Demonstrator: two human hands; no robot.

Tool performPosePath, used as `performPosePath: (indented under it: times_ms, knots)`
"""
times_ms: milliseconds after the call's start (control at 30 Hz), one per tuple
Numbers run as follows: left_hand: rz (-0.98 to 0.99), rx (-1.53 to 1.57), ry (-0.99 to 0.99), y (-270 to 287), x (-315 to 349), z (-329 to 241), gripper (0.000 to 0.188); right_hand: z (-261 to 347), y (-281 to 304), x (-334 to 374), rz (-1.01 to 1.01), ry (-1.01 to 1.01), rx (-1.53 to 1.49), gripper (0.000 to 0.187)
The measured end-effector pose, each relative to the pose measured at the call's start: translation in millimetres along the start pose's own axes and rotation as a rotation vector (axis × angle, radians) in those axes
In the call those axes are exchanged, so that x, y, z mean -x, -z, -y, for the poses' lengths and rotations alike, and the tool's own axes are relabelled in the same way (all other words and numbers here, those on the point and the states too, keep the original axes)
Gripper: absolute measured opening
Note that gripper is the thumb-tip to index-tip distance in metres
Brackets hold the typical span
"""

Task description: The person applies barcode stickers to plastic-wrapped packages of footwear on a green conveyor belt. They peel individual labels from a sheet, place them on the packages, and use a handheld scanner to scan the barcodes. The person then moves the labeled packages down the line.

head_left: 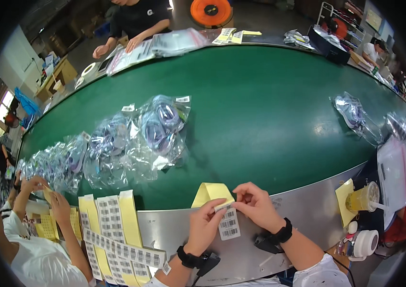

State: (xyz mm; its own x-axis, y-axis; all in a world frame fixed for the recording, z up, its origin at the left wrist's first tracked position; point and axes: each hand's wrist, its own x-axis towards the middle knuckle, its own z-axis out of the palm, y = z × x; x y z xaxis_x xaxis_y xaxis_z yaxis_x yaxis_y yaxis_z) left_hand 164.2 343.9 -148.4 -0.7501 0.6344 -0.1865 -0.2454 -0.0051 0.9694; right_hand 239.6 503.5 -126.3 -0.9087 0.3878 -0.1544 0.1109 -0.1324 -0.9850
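Low in the middle of the head view, my left hand [205, 225] pinches a strip of barcode labels [230, 226]. White label rows hang below the fingers, and the strip's yellow backing [210, 191] loops up behind them at the belt's edge. My right hand [256, 204] is closed, thumb and forefinger together at the strip's upper right edge; whether a single label is between them is too small to tell. To the left, more barcode label strips [110, 212] with yellow backing lie over the metal ledge, one crossing the others.
Bagged bluish shoes [161, 125] lie along the green belt [260, 110], left of centre, with another bagged pair [351, 111] at right. A drink cup [363, 196] and a white tape roll [366, 243] stand right. A co-worker's hands [52, 196] are left; another person [138, 19] works across.
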Motion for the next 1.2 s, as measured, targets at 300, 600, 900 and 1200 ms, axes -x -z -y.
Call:
performPosePath:
  times_ms: [300,600,900,1200]
  knots:
    - [-0.049,-0.116,-0.028,-2,-4,9,0.022,-4,7,1,-0.032,0.335,0.461,0.008]
    - [0.039,-0.037,0.024,5,0,-3,0.048,3,-7,11,-0.057,0.309,0.414,0.006]
    - [0.054,0.028,0.047,-8,-5,-6,0.052,13,24,-24,-0.032,0.504,0.35,0.009]
    - [-0.016,0.003,0.085,-9,-2,-5,0.058,47,149,-100,-0.296,0.354,-0.118,0.01]
